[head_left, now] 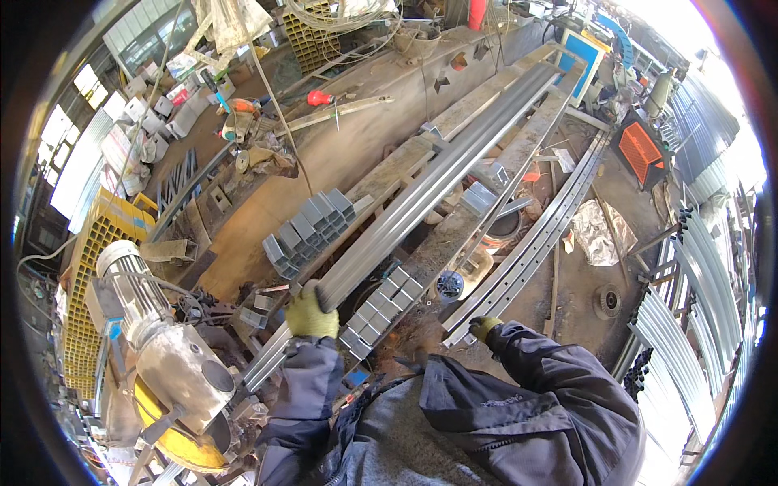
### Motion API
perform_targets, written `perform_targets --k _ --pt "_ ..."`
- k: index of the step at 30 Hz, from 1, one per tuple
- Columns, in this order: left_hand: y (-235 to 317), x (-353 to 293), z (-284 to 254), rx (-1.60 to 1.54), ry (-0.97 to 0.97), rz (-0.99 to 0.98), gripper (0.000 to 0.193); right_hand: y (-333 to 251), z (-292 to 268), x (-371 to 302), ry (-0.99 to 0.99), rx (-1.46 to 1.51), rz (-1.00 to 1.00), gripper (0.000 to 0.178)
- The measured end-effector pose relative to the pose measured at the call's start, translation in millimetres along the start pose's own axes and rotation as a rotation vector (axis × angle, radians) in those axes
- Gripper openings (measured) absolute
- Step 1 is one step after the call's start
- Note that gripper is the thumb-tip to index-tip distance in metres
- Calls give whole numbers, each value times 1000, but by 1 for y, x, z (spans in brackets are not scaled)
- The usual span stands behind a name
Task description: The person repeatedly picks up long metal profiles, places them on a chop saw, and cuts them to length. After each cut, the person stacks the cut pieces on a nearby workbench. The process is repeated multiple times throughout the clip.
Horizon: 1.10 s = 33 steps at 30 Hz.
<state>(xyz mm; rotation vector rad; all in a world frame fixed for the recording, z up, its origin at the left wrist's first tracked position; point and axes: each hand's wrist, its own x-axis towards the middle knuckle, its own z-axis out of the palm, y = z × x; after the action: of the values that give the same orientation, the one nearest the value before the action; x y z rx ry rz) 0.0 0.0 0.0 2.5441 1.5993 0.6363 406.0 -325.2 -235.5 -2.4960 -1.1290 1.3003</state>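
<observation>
Beside the Motorised Machine (182, 364): Hand Positions

Our left hand (312, 314) grips the long profiles (442, 182), left of the stacked short tubes (381, 312). Further right, our right hand (485, 327) is at the near end of the perforated rails (541, 245); we cannot tell its grip.

Your left glove (311, 317): matt cloth; your jacket (559, 385): smooth cloth, faint sheen; long profiles (438, 190): smooth metal, glossy streaks; short tubes (379, 314): duller metal; machine housing (182, 364): scuffed metal; blurred yellow tubes (85, 308): probably painted metal
</observation>
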Motion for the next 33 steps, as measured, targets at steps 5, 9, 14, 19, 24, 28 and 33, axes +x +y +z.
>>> perform_targets --k 5,9,14,19,24,28,33 --pt "116 6 -28 -191 -42 192 39 -33 -45 -48 287 553 -45 61" --pt "159 -29 -40 -261 -59 437 69 -85 -51 -119 371 1000 -378 74" --pt "176 -98 -64 -358 -148 684 76 -127 -36 -251 450 1110 -733 85" --pt "176 -171 -86 -324 -256 956 96 -149 38 -349 482 1975 -853 94" --pt "162 -250 -98 -349 -338 1217 95 -129 125 -422 656 2291 -595 62" --pt "133 -248 -91 -377 -422 1397 106 -78 172 -481 866 2335 -589 56" --pt "69 -206 -80 -177 -611 1283 120 -3 227 -536 1133 2417 -471 55"
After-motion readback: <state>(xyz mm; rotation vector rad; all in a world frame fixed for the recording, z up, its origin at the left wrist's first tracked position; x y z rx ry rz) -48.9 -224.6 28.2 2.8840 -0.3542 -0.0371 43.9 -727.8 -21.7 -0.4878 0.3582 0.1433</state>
